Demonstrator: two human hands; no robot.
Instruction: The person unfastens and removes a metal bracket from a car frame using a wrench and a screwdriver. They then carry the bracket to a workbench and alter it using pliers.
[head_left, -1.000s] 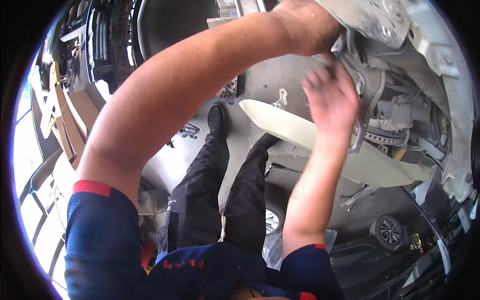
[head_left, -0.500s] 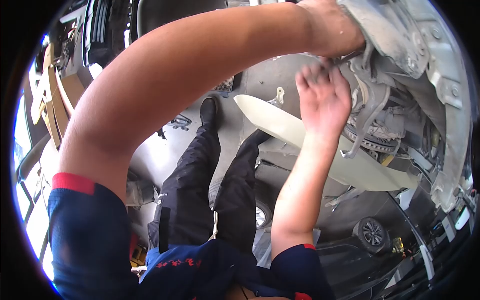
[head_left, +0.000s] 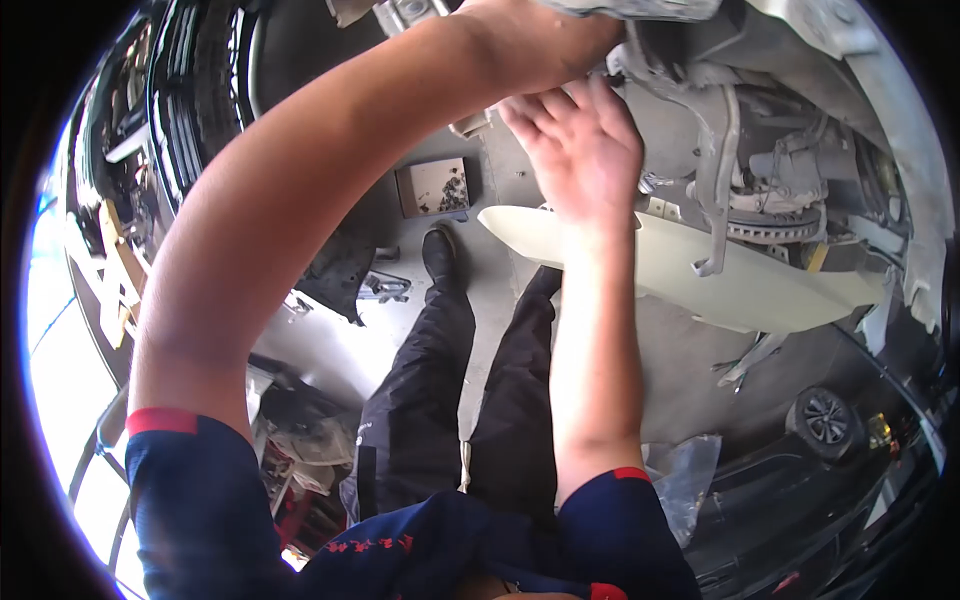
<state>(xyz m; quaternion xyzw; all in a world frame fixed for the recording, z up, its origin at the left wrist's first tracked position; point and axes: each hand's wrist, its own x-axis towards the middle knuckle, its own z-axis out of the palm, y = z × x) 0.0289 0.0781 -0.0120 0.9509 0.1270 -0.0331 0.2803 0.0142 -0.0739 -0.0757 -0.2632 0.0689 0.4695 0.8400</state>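
Note:
My left hand [head_left: 555, 40] reaches across the top of the view to a grey metal part [head_left: 660, 8] of a vehicle's stripped front. Its fingers are hidden behind that part, so any grip is out of sight. Just below the left wrist, my right hand [head_left: 585, 160] is raised with its palm towards me and its fingers apart. Its fingertips come close to the underside of the wrist and are partly covered. Beside it hangs a bent metal bracket [head_left: 722, 180]. A brake disc [head_left: 775, 230] sits farther right.
A long cream panel [head_left: 750, 285] stretches behind my right forearm. On the floor lies a shallow box [head_left: 405, 190] holding small dark fasteners. Metal rails [head_left: 895, 150] curve along the right. A dark car [head_left: 770, 530], clear plastic sheeting [head_left: 685, 485] and dark grille-like parts [head_left: 185, 110] surround the spot.
Both hands appear farther left and my right hand higher in the view, which has itself shifted. The floor box now shows fully. My right fingers are less blurred and still apart.

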